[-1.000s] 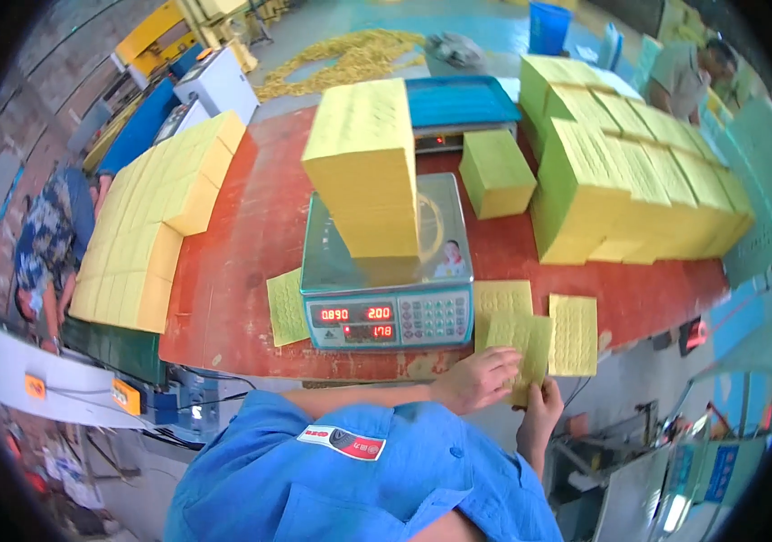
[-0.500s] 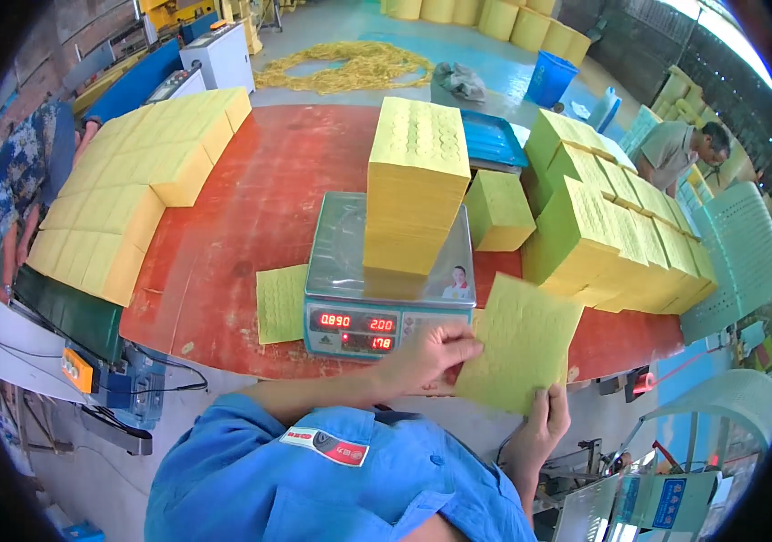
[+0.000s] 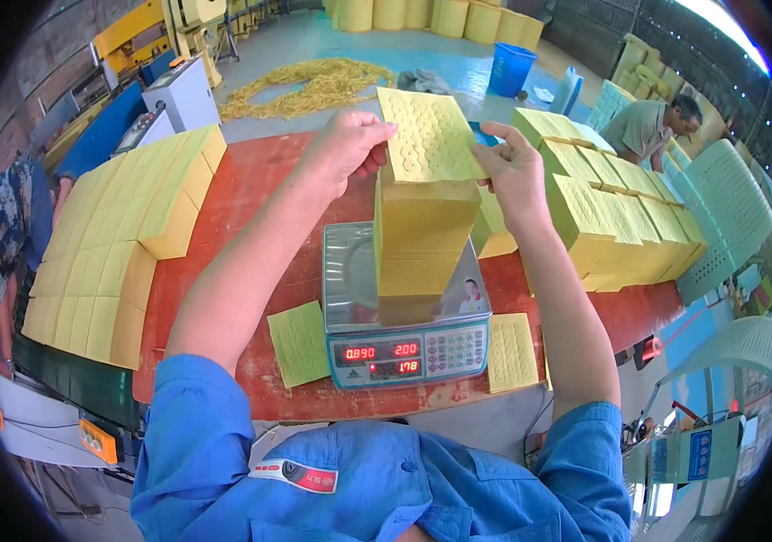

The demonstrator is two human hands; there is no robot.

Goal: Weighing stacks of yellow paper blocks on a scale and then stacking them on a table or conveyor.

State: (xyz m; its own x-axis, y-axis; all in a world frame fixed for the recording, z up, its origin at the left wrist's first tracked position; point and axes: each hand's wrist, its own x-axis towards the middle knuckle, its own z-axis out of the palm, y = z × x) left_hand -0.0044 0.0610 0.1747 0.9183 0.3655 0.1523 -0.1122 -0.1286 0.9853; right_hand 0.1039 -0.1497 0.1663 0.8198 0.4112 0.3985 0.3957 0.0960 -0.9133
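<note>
A tall stack of yellow paper [image 3: 427, 244] stands on the steel pan of a digital scale [image 3: 410, 352]. Over its top lies or hovers a yellow paper sheet [image 3: 431, 135] stamped with rows of curved marks; I cannot tell whether it rests on the stack. My left hand [image 3: 347, 149] pinches the sheet's left edge between thumb and fingers. At the opposite edge, my right hand [image 3: 514, 172] grips it the same way. Single yellow sheets lie on the table beside the scale, one to its left [image 3: 299, 344] and one to its right [image 3: 513, 353].
Blocks of yellow paper stand along the left [image 3: 124, 230] and right [image 3: 625, 212] of the red table [image 3: 251, 194]. One person [image 3: 648, 126] is at the far right, another [image 3: 11, 226] at the left edge. A blue bin [image 3: 511, 70] stands behind.
Both hands have moved up and away from me, from in front of the scale to the stack's top, with the sheet between them. The sheet right of the scale is now visible.
</note>
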